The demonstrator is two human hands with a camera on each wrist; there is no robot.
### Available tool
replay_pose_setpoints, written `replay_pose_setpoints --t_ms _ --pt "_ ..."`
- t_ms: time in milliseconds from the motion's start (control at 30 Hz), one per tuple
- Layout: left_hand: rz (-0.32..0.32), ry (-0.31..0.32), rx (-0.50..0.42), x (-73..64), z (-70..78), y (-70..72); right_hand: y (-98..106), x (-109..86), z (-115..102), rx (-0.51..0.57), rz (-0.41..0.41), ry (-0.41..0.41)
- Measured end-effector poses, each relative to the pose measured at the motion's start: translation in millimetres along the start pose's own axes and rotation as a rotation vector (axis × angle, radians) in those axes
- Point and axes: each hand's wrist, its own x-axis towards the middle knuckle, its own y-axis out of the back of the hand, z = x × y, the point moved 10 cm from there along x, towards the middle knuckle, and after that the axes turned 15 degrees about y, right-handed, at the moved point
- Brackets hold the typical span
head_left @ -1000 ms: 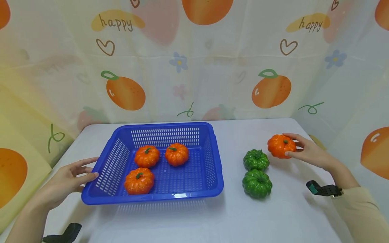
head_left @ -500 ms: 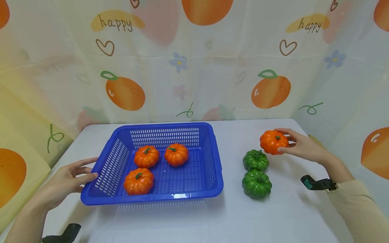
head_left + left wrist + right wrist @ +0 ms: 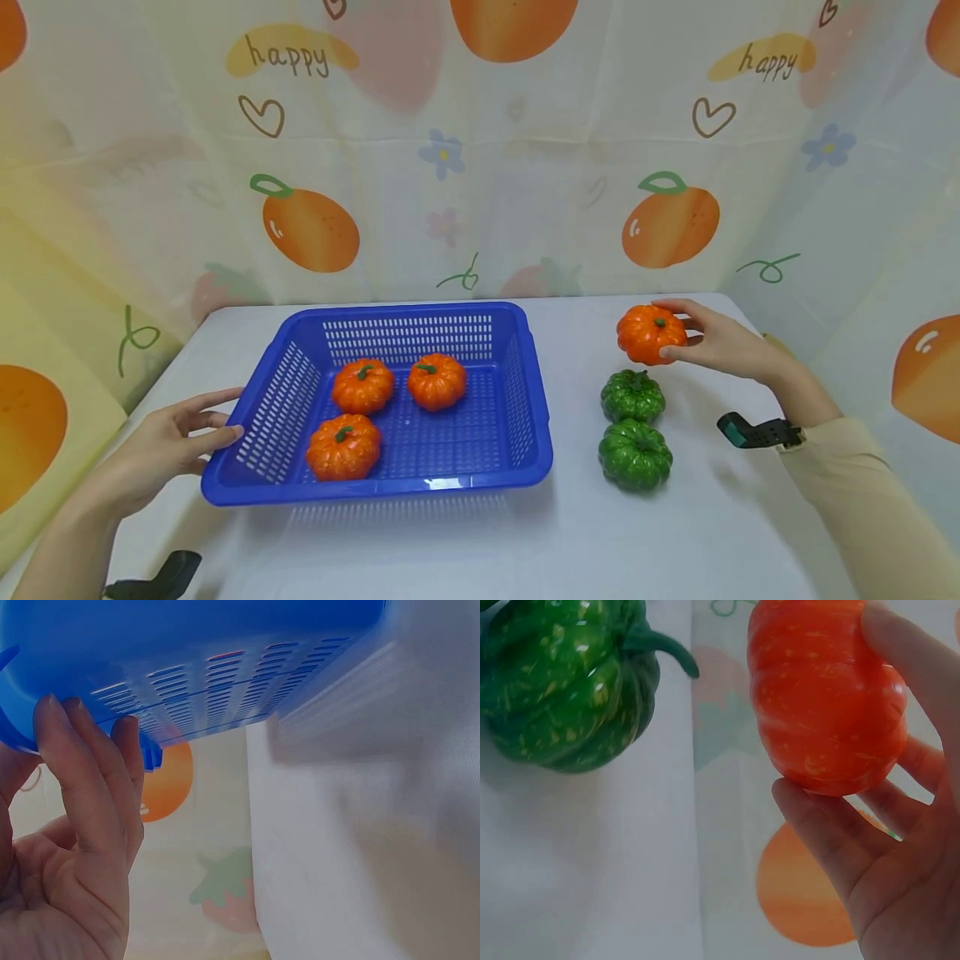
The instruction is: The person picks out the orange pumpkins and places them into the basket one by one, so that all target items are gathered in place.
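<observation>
In the head view, my left hand [image 3: 161,446] holds the left rim of a blue plastic basket [image 3: 337,494], thumb over the rim and fingers against the outer wall. Inside the basket lie three small orange pumpkins, one at the back left [image 3: 363,386], one further right [image 3: 437,382] and one at the front left [image 3: 343,447]. Another orange pumpkin [image 3: 647,335] is gripped between thumb and fingers of my right hand [image 3: 723,340], above the table. Just in front of it sit two green pumpkins, the farther one [image 3: 632,396] and the nearer one [image 3: 635,456].
The white table [image 3: 480,550] ends at the back against a fruit-patterned curtain [image 3: 525,167], which also hangs along both sides. The green pumpkins stand right of the basket, with a strip of table between. Black straps [image 3: 761,431] sit on the wrists.
My right hand has carried the orange pumpkin leftward and farther back, from right of the green pumpkins to behind them. The left hand and the basket have stayed in place.
</observation>
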Motion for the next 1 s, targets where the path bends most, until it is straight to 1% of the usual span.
replay_pose_setpoints --t_ms 133,367,467,700,867,1000 --pt "0.001 -0.002 0.002 0.2 0.5 0.0 -3.0 11.3 -6.6 -0.021 -0.012 0.025" --pt "-0.008 -0.008 -0.012 -0.1 1.2 -0.4 -6.3 31.5 -18.1 -0.026 -0.036 0.064" --pt "-0.013 -0.011 -0.021 -0.3 1.1 -0.7 -7.9 38.5 -22.9 -0.009 -0.033 0.075" --pt "-0.003 0.005 -0.003 -0.1 0.5 0.0 -14.3 58.3 -36.8 0.013 -0.027 0.106" --pt "-0.004 0.013 -0.001 0.0 -0.4 -0.8 -21.4 72.8 -52.2 0.042 -0.052 0.138" --pt "-0.004 0.017 0.001 0.3 -0.1 -1.0 -25.3 80.8 -59.9 0.067 -0.069 0.147"
